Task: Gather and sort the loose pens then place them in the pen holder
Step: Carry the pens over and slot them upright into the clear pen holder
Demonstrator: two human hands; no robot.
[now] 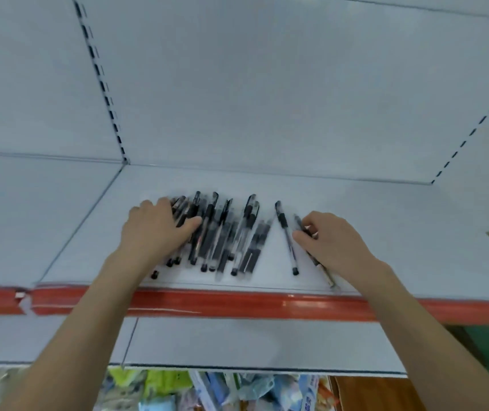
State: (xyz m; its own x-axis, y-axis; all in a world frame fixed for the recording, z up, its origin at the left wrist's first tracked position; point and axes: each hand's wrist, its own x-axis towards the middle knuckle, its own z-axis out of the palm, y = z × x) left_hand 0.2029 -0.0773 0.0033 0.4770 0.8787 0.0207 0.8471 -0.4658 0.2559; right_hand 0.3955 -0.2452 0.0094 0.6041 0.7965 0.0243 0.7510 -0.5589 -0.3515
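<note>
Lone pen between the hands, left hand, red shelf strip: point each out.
lone pen (286,237): head view, mid-barrel.
left hand (155,229): head view, back of hand, resting on the pen pile.
red shelf strip (237,304): head view, front face.

Pens (222,232): clear barrels, black caps and grips; shelf (385,226): pale grey-white, plain; shelf front edge strip (237,304): red-orange; back panel (267,84): pale grey, uprights with black dashed slots; packets (160,387) below: yellow-green, light blue, white, blurred.
</note>
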